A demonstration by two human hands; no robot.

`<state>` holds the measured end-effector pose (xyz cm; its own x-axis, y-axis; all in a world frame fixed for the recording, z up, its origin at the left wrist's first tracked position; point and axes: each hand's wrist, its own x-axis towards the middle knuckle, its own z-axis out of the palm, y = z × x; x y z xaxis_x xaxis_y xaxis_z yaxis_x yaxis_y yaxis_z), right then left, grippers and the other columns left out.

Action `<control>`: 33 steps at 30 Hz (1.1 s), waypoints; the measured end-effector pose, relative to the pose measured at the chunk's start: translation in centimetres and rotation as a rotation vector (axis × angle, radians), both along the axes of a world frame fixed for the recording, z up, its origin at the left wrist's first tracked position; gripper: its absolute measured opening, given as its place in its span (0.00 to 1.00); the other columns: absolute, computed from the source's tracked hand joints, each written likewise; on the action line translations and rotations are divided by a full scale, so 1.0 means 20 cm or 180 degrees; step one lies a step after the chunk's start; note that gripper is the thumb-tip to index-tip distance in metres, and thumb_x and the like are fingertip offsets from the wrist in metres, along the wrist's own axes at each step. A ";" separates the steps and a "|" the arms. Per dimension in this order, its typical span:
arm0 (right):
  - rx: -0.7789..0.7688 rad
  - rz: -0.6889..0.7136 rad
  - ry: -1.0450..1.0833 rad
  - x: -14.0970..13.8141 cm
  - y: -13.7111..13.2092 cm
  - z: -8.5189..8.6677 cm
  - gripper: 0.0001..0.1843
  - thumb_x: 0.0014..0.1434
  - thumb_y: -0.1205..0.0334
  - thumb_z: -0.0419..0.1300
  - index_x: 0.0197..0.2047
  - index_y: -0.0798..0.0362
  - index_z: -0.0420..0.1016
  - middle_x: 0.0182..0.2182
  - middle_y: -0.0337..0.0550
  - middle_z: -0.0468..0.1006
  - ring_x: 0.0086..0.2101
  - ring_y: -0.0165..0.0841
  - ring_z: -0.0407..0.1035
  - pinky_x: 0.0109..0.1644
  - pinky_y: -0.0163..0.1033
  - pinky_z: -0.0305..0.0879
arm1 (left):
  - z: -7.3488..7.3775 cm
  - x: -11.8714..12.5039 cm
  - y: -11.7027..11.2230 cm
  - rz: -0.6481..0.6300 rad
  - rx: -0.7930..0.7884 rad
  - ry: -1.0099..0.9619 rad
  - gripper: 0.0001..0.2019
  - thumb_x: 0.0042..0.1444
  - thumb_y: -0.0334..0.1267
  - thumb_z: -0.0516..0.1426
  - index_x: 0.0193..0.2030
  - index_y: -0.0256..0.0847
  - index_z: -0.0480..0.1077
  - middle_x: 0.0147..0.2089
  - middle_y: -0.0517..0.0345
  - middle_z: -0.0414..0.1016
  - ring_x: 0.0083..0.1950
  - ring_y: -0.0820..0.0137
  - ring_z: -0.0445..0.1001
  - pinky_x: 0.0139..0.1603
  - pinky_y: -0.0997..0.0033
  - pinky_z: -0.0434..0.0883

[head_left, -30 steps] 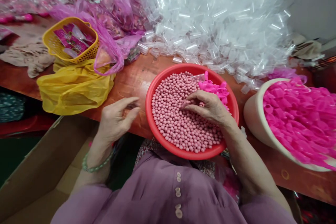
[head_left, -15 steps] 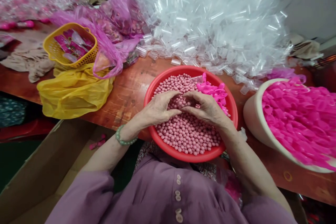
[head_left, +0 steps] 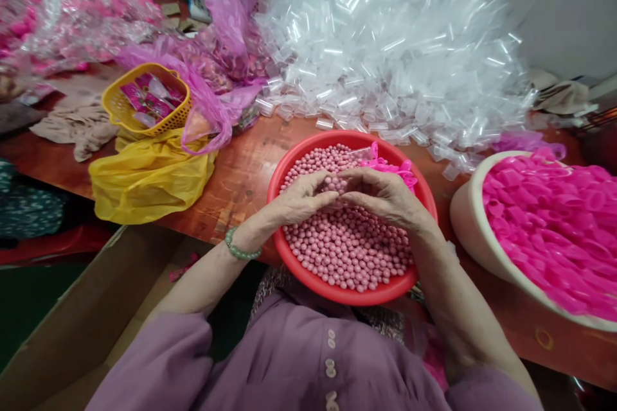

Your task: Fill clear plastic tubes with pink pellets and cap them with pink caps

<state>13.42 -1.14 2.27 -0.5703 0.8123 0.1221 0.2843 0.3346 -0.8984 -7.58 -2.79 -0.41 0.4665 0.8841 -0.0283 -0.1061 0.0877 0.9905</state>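
Observation:
A red bowl (head_left: 282, 250) on the table edge holds many small pink balls (head_left: 347, 250) and a few bright pink plastic caps (head_left: 402, 170) at its far side. Both hands meet over the bowl's middle. My left hand (head_left: 301, 199) has its fingers curled and pinched toward the right hand. My right hand (head_left: 385, 196) is also curled, fingertips touching the left hand's. What the fingers pinch between them is hidden. A green bead bracelet (head_left: 238, 249) sits on my left wrist.
A cream bowl (head_left: 465, 218) of bright pink caps stands at the right. A big heap of clear plastic tubes (head_left: 395, 58) lies behind. A yellow basket (head_left: 144, 103), yellow bag (head_left: 149, 180) and pink bags (head_left: 216, 70) are at the left. A cardboard box (head_left: 77, 314) sits below the table.
My left hand moved from the table edge into the red bowl and met my right hand over the balls. The view shifted slightly.

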 end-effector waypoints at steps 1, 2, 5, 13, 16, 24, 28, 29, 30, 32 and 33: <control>-0.0023 -0.0085 0.0032 0.01 0.00 -0.01 0.23 0.61 0.53 0.66 0.58 0.50 0.75 0.36 0.41 0.82 0.35 0.33 0.76 0.41 0.40 0.74 | 0.00 0.00 0.00 0.0067 -0.0097 -0.0053 0.13 0.55 0.42 0.62 0.43 0.37 0.70 0.38 0.58 0.71 0.40 0.70 0.72 0.44 0.68 0.72; -0.0028 -0.0178 0.0074 0.01 0.01 -0.01 0.26 0.60 0.52 0.66 0.60 0.51 0.73 0.35 0.41 0.81 0.34 0.33 0.76 0.40 0.40 0.74 | 0.00 0.00 0.00 0.0142 -0.0125 -0.0037 0.14 0.54 0.42 0.63 0.43 0.37 0.70 0.38 0.59 0.70 0.39 0.70 0.72 0.44 0.67 0.71; 0.0031 -0.0344 0.0093 0.02 0.01 -0.03 0.27 0.58 0.52 0.68 0.59 0.51 0.74 0.36 0.41 0.82 0.35 0.34 0.76 0.41 0.42 0.74 | 0.01 -0.01 0.01 0.0197 0.0089 0.0186 0.16 0.49 0.40 0.66 0.43 0.37 0.72 0.38 0.59 0.71 0.39 0.71 0.71 0.45 0.68 0.70; 0.0335 -0.1332 0.0022 0.11 0.03 -0.02 0.12 0.62 0.56 0.63 0.45 0.51 0.81 0.34 0.41 0.83 0.29 0.32 0.76 0.37 0.40 0.74 | -0.01 -0.01 0.03 0.0394 0.0555 0.0487 0.12 0.49 0.38 0.66 0.40 0.37 0.76 0.37 0.58 0.77 0.38 0.72 0.72 0.44 0.70 0.71; 0.0661 -0.1842 -0.0184 0.22 0.03 0.01 0.11 0.61 0.58 0.63 0.44 0.52 0.81 0.32 0.40 0.82 0.29 0.32 0.74 0.35 0.39 0.72 | 0.00 -0.02 0.02 0.0335 0.0649 0.0402 0.09 0.49 0.38 0.66 0.37 0.37 0.78 0.36 0.56 0.78 0.38 0.72 0.73 0.44 0.70 0.71; 0.1397 -0.1256 -0.2078 0.27 0.01 -0.01 0.10 0.62 0.62 0.62 0.45 0.54 0.80 0.39 0.49 0.81 0.40 0.41 0.75 0.45 0.45 0.70 | 0.00 -0.03 0.03 0.0265 0.0021 0.0097 0.13 0.47 0.40 0.69 0.39 0.36 0.79 0.36 0.58 0.78 0.37 0.74 0.73 0.46 0.70 0.71; 0.1829 -0.1229 -0.2662 0.22 0.08 -0.06 0.13 0.63 0.61 0.61 0.49 0.51 0.80 0.39 0.50 0.75 0.38 0.40 0.71 0.39 0.43 0.69 | 0.00 -0.01 0.03 0.0221 0.0028 0.0069 0.10 0.49 0.40 0.67 0.32 0.35 0.75 0.35 0.59 0.76 0.38 0.73 0.72 0.46 0.69 0.71; 0.1891 -0.1171 -0.2746 0.21 0.09 -0.07 0.12 0.63 0.61 0.61 0.49 0.51 0.80 0.38 0.50 0.74 0.37 0.39 0.70 0.38 0.43 0.68 | 0.00 -0.01 0.03 0.0138 0.0027 0.0098 0.10 0.48 0.39 0.67 0.31 0.35 0.74 0.35 0.58 0.76 0.38 0.73 0.73 0.46 0.69 0.71; 0.1941 -0.1100 -0.2791 0.21 0.11 -0.07 0.12 0.63 0.60 0.60 0.48 0.52 0.80 0.38 0.50 0.74 0.36 0.39 0.69 0.37 0.43 0.68 | 0.00 -0.01 0.03 0.0078 0.0029 0.0144 0.10 0.48 0.39 0.67 0.32 0.35 0.74 0.35 0.58 0.76 0.38 0.73 0.72 0.45 0.69 0.70; 0.2009 -0.0989 -0.2792 0.21 0.12 -0.06 0.12 0.64 0.60 0.58 0.46 0.54 0.80 0.39 0.52 0.74 0.37 0.41 0.69 0.39 0.45 0.69 | 0.00 -0.01 0.04 0.0148 0.0056 0.0233 0.10 0.48 0.39 0.66 0.33 0.36 0.75 0.34 0.59 0.75 0.36 0.73 0.72 0.43 0.70 0.69; 0.2037 -0.0979 -0.2740 0.21 0.11 -0.06 0.12 0.65 0.60 0.57 0.45 0.55 0.79 0.39 0.53 0.74 0.39 0.43 0.70 0.41 0.47 0.70 | -0.01 -0.01 0.04 0.0229 0.0074 0.0267 0.10 0.48 0.39 0.66 0.34 0.36 0.74 0.33 0.61 0.75 0.36 0.74 0.71 0.42 0.71 0.69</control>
